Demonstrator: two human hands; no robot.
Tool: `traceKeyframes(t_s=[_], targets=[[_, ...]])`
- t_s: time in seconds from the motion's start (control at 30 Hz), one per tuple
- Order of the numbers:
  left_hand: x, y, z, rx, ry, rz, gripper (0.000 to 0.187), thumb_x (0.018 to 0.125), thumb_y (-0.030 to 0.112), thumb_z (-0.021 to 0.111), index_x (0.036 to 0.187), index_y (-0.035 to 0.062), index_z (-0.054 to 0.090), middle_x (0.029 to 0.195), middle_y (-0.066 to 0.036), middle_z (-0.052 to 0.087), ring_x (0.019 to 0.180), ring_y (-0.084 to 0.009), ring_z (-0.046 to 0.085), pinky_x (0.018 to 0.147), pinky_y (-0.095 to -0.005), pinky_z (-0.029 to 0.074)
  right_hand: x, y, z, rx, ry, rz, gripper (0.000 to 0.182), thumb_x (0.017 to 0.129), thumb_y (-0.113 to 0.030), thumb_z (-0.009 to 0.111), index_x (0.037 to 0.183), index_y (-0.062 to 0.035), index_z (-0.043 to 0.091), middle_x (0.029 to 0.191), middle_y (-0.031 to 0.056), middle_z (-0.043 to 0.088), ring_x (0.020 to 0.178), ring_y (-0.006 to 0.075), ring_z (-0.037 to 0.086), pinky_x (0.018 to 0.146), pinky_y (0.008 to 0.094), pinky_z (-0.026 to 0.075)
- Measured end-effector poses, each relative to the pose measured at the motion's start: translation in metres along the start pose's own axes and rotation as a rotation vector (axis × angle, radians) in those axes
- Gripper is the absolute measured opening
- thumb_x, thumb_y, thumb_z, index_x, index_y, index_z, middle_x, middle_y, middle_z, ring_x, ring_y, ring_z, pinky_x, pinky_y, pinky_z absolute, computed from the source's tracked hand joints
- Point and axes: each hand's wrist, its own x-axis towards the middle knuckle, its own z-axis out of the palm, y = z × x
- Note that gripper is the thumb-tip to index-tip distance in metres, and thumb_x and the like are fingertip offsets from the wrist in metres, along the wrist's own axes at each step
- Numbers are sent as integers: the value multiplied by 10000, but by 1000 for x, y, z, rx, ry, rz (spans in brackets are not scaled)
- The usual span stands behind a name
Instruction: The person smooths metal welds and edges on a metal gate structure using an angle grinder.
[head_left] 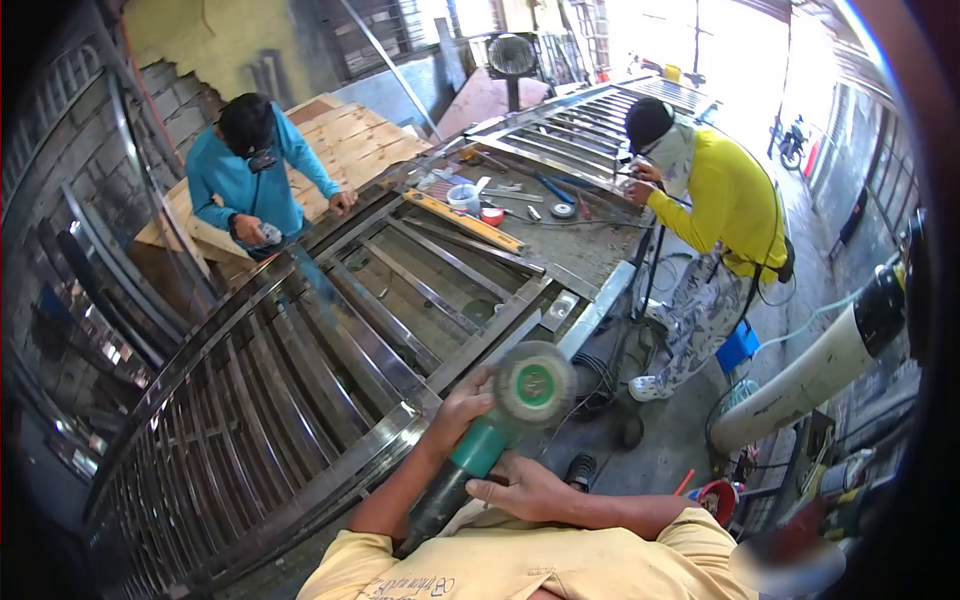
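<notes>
An angle grinder with a green and black body is held up close to my chest, its round disc facing me. My left hand is closed around the grinder near its head, the fingers partly hidden behind it. From the other side, my right hand grips the body below the disc, thumb lying against it. Beyond the grinder lies a large shiny metal gate with many bars, resting flat.
Across the gate, a co-worker in blue holds a power tool. Another in yellow works at a second barred frame. A yellow level and white tub lie on the worktop. A gas cylinder leans at right.
</notes>
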Motion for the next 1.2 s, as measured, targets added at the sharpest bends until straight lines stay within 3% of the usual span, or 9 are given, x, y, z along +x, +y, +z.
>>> traceKeyframes(t_s=[0.07, 0.17, 0.3, 0.37, 0.43, 0.63, 0.8, 1.07, 1.2], targets=[[-28, -58, -46, -116, 75, -198, 694, 894, 338, 595, 1439, -60, 434, 1414, -169, 528, 1243, -226, 553, 1052, -375, 439, -10, -17, -8, -233, -56, -22, 694, 930, -502, 657, 1202, 126, 539, 1063, 290, 693, 998, 390, 692, 817, 473, 531], [-37, -51, -3, -572, 18, -174, 893, 835, 581, 620, 1461, -22, 418, 1453, -264, 454, 1323, -398, 471, 1097, -497, 424, -14, -17, -20, -418, -246, 18, 689, 939, -546, 611, 1134, 114, 581, 937, 314, 687, 907, 441, 690, 770, 491, 535], [-50, -61, 20, -964, -63, -161, 967, 804, 682, 640, 1466, 11, 426, 1472, -302, 404, 1352, -479, 427, 1110, -572, 405, -27, -40, -37, -649, -375, -209, 519, 940, -494, 620, 1121, -8, 632, 760, 237, 667, 742, 432, 664, 665, 488, 518], [-54, -55, 25, -894, -39, -138, 845, 840, 617, 641, 1428, 34, 477, 1388, -228, 525, 1323, -374, 487, 1076, -512, 439, -41, -70, -48, -591, -180, -385, 467, 882, -423, 731, 1156, -56, 642, 853, 158, 693, 799, 358, 679, 691, 440, 533], [-58, -56, 23, -843, -14, -135, 835, 844, 609, 636, 1428, 34, 476, 1388, -227, 526, 1322, -372, 488, 1077, -510, 439, -31, -95, -45, -762, 350, -805, 542, 866, -481, 718, 1199, -61, 633, 1115, 180, 669, 1007, 376, 645, 821, 467, 527], [-62, -62, 9, -734, 27, -128, 808, 856, 584, 621, 1429, 34, 475, 1387, -222, 527, 1321, -364, 491, 1079, -502, 439, 20, -81, -30, -1187, 314, -463, 618, 845, -566, 660, 1238, -91, 617, 1400, 249, 480, 1269, 499, 442, 972, 541, 469], [-69, -59, 5, -718, 36, -129, 785, 866, 564, 608, 1429, 33, 474, 1386, -219, 529, 1321, -358, 493, 1080, -495, 439, 36, -82, -83, -944, -258, -706, 657, 725, -422, 825, 1292, -176, 602, 1449, 120, 483, 1360, 395, 420, 1041, 533, 438], [-66, -59, 2, -678, 31, -130, 748, 883, 531, 588, 1430, 33, 472, 1385, -213, 531, 1319, -348, 496, 1082, -485, 439, -7, -120, -81, -1072, 44, -472, 854, 767, -470, 787, 1487, -192, 420, 1522, 213, 372, 1388, 494, 334, 1065, 622, 358], [-67, -67, 0, -649, 38, -135, 730, 891, 515, 578, 1430, 33, 471, 1385, -210, 532, 1319, -342, 497, 1083, -480, 440, 4, -84, -18, -1364, 300, -412, 694, 795, -601, 705, 1344, -191, 594, 1422, 233, 472, 1238, 509, 465, 930, 578, 438]])
